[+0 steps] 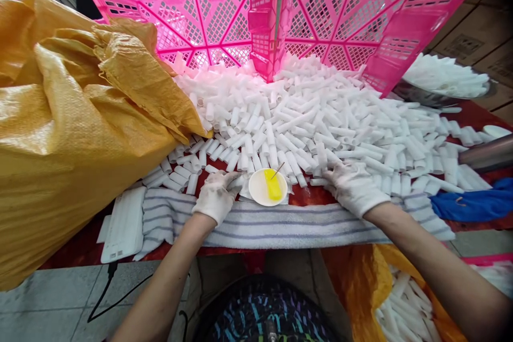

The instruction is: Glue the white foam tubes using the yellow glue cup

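Observation:
My left hand, in a white glove with dirty fingertips, rests at the near edge of the pile, left of a small white dish. Its thumb and fingers are closed around what looks like a short white plastic tube, mostly hidden by the glove. On the dish lies a bright yellow block with a thin brown stick or pin at its top. To the right, my right hand, gloved too, has its bent fingers closed at the end of a white tube at the pile's edge.
A large heap of white tubes covers the red table. Two pink crates stand tipped behind it. A yellow sack bulges at left. A striped towel lines the front edge, with a white corded device and blue cloth beside it.

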A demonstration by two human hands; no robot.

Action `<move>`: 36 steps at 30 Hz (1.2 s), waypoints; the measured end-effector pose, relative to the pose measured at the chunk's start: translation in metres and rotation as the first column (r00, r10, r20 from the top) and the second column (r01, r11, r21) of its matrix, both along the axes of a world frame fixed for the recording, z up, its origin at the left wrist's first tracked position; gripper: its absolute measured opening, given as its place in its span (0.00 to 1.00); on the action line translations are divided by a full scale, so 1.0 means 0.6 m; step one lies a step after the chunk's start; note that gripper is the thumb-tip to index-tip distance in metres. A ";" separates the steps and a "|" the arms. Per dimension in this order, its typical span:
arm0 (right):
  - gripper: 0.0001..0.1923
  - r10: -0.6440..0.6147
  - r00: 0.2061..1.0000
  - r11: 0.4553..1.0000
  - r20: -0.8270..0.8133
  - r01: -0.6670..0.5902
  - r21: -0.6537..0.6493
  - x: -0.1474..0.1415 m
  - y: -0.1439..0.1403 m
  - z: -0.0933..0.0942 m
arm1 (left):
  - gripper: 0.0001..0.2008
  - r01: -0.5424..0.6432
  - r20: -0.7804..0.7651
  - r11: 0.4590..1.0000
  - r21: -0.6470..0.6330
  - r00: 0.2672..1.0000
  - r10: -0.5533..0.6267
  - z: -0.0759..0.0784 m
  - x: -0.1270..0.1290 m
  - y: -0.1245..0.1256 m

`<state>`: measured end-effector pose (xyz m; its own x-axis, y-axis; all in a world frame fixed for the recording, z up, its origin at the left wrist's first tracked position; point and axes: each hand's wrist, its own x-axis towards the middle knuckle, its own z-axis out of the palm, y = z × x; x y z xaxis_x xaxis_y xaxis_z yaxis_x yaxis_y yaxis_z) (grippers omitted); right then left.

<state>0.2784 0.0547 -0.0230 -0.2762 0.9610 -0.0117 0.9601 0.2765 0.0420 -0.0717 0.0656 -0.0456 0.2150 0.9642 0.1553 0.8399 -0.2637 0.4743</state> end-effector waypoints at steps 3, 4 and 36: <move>0.12 -0.052 0.928 0.998 -0.369 0.055 -0.004 -0.028 -0.022 0.000 | 0.16 -0.043 0.121 0.997 -0.060 0.991 0.050 -0.004 -0.001 -0.006; 0.14 -0.098 0.840 0.995 -0.533 0.092 -0.038 -0.042 -0.031 0.001 | 0.16 -0.055 0.193 0.993 -0.103 0.978 0.074 -0.004 0.000 -0.007; 0.18 -0.234 0.317 0.972 -0.919 0.063 -0.226 -0.162 -0.050 -0.058 | 0.14 0.039 0.650 0.919 -0.393 0.719 0.247 0.015 0.031 -0.031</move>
